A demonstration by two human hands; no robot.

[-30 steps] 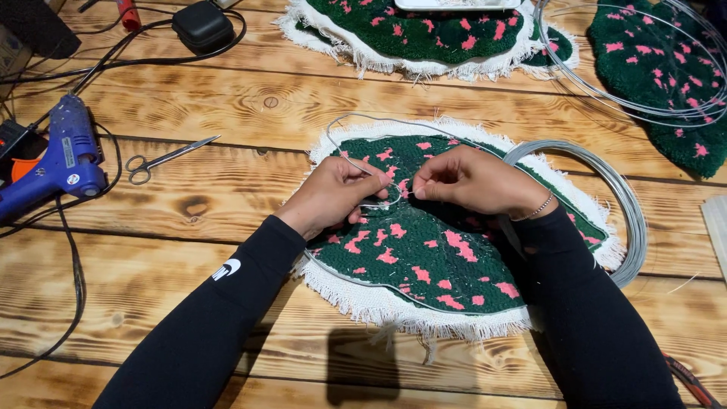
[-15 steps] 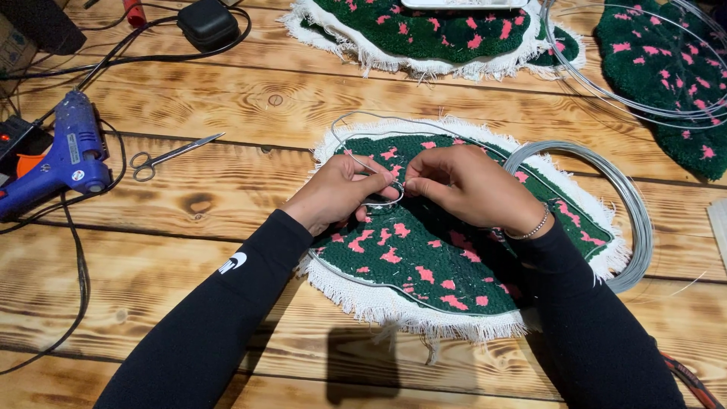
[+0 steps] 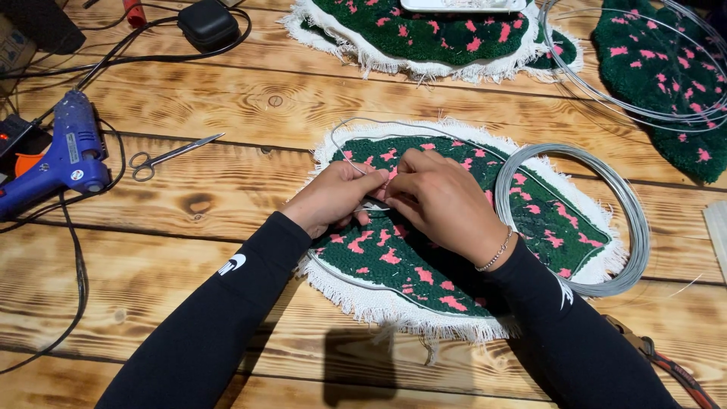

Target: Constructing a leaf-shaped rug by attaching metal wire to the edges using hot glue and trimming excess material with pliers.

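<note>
The wooden tabletop point(image 3: 227, 227) holds a green rug with pink spots point(image 3: 454, 250) in the middle. A grey wire coil point(image 3: 628, 227) lies on the rug's far side from the blue glue gun point(image 3: 53, 159). On the rug, the left hand point(image 3: 333, 198) and right hand point(image 3: 443, 201) pinch a thin wire point(image 3: 356, 168) together.

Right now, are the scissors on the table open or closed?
Closed: the scissors lie flat on the wooden table, blades together in one point.
</note>
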